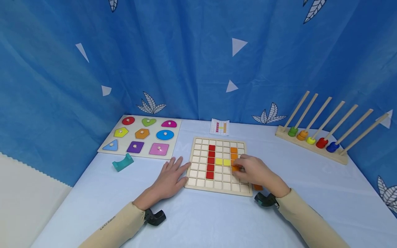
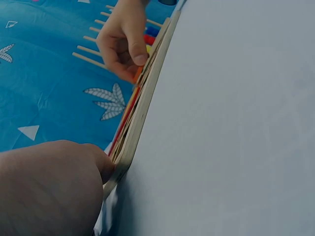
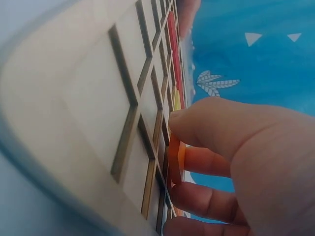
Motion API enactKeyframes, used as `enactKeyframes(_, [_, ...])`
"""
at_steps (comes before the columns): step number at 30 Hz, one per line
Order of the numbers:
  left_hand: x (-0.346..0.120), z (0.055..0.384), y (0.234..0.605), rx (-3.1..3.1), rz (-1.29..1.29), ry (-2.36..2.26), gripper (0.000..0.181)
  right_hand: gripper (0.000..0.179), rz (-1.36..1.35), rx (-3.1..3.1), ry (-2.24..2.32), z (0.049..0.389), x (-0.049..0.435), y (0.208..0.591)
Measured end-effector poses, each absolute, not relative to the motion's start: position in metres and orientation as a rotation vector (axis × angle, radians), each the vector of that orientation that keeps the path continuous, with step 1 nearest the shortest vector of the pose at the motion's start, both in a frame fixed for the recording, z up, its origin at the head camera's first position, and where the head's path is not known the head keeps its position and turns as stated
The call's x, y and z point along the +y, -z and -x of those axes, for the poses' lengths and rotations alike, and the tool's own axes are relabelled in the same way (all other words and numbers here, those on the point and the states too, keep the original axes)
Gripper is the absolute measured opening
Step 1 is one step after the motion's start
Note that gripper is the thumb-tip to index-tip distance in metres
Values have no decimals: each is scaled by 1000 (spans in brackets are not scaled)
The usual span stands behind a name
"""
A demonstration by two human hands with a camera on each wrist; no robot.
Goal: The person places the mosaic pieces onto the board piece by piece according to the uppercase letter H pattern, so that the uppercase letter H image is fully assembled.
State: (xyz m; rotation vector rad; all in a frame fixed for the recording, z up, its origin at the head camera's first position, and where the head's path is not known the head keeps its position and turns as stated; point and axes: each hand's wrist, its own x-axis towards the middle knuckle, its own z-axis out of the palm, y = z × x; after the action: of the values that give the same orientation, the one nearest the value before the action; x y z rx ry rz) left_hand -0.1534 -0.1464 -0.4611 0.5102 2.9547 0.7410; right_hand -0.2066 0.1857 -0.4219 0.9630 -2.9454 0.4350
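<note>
A wooden grid board (image 1: 196, 183) lies on the white-covered table. It carries a column of red square tiles (image 1: 211, 161), two yellow tiles (image 1: 223, 162) and a column of orange tiles (image 1: 234, 150) to their right. My right hand (image 1: 255, 169) is over the lower part of the orange column, pinching an orange tile (image 3: 175, 160) between thumb and fingers, the tile tilted against the grid. Another orange piece (image 1: 258, 187) lies by the board's lower right corner, partly under this hand. My left hand (image 1: 169, 177), fingers extended, touches the board's left edge.
Behind the board lies a small printed pattern card (image 1: 220, 132). A knobbed shape puzzle (image 1: 139, 144) is at the back left, with a teal curved piece (image 1: 123, 163) before it. At right stands a wooden peg rack (image 1: 328, 154) with coloured beads. A blue curtain (image 1: 186, 62) hangs behind.
</note>
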Motion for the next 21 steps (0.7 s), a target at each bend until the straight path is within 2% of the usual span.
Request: enactKeyframes(21, [-145, 152, 461, 2957, -503, -748, 55, 28, -928, -2983, -456, 206, 186, 423])
